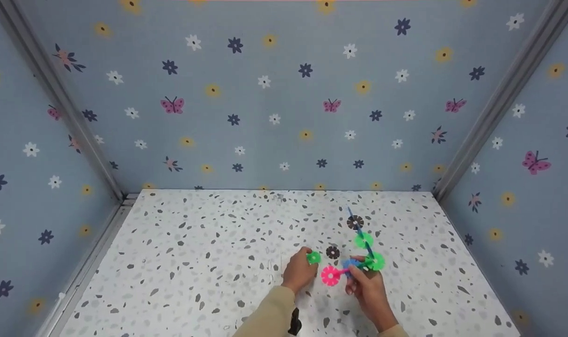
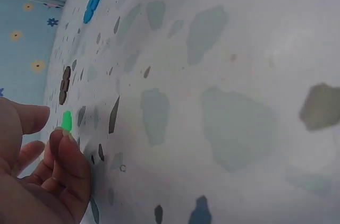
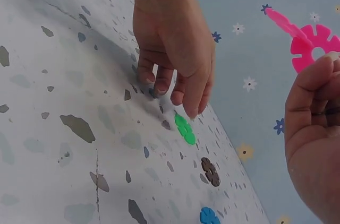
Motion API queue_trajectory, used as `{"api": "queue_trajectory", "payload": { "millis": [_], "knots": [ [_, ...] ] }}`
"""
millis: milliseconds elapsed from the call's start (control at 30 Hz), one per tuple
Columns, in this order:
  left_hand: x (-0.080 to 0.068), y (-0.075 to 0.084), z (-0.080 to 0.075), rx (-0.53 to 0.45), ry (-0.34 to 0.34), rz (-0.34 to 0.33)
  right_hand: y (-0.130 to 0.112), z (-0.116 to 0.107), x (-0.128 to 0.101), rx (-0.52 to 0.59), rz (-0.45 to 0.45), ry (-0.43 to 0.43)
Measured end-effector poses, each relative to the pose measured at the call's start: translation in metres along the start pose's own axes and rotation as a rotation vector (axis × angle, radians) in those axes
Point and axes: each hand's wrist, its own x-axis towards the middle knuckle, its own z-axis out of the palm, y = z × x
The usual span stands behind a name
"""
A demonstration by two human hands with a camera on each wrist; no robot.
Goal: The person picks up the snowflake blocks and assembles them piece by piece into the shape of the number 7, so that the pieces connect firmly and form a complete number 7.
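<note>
Between thumb and fingers, my right hand grips a chain of slotted plastic snowflake discs, held up off the table. A pink disc is at its near end; green discs, a dark disc and blue ones seen edge-on follow. My left hand is low over the table, thumb and fingers apart. Just beyond its fingertips lies a loose green disc; whether they touch it is unclear. Beside that lie a dark brown disc and a blue disc, the latter partly behind my right hand in the head view.
The white speckled tabletop stretches left and right of the hands. Blue flower-patterned panels enclose it at the back and both sides, with grey metal posts at the corners. A dark object shows by the left sleeve.
</note>
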Motion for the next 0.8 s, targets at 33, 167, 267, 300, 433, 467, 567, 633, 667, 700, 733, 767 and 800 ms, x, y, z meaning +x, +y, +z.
{"api": "queue_trajectory", "payload": {
  "millis": [33, 167, 267, 300, 433, 467, 567, 633, 667, 700, 733, 767, 800],
  "knots": [
    [0.002, 0.001, 0.002, 0.012, 0.007, 0.008, -0.001, -0.001, 0.000, 0.001, 0.000, 0.008],
    [0.009, 0.001, 0.008, 0.036, 0.041, 0.001, -0.002, -0.005, -0.002, 0.006, 0.009, 0.024],
    [0.013, 0.002, 0.011, 0.052, 0.068, -0.014, -0.004, -0.008, -0.002, 0.009, 0.015, 0.032],
    [0.014, 0.003, 0.012, 0.062, 0.077, -0.018, -0.005, -0.009, -0.002, 0.003, 0.016, 0.034],
    [0.011, 0.003, 0.012, 0.134, 0.099, -0.023, -0.005, -0.009, -0.005, -0.009, 0.030, 0.057],
    [0.010, 0.003, 0.012, 0.153, 0.102, -0.026, -0.005, -0.009, -0.006, -0.012, 0.028, 0.055],
    [0.006, 0.003, 0.011, 0.174, 0.106, -0.033, -0.005, -0.009, -0.007, -0.012, 0.011, 0.043],
    [0.004, 0.001, 0.009, 0.176, 0.100, -0.028, -0.005, -0.008, -0.007, -0.009, -0.002, 0.034],
    [0.003, 0.001, 0.007, 0.170, 0.097, -0.024, -0.005, -0.008, -0.006, -0.004, -0.003, 0.031],
    [0.001, -0.001, 0.005, 0.163, 0.091, -0.019, -0.005, -0.007, -0.006, -0.003, 0.000, 0.031],
    [-0.001, -0.002, 0.002, 0.152, 0.082, -0.009, -0.005, -0.006, -0.005, -0.007, 0.006, 0.031],
    [-0.003, -0.004, 0.000, 0.137, 0.071, 0.002, -0.006, -0.006, -0.004, -0.002, 0.009, 0.032],
    [-0.005, -0.005, -0.003, 0.117, 0.058, 0.014, -0.006, -0.005, -0.003, -0.003, 0.008, 0.031]
  ]
}}
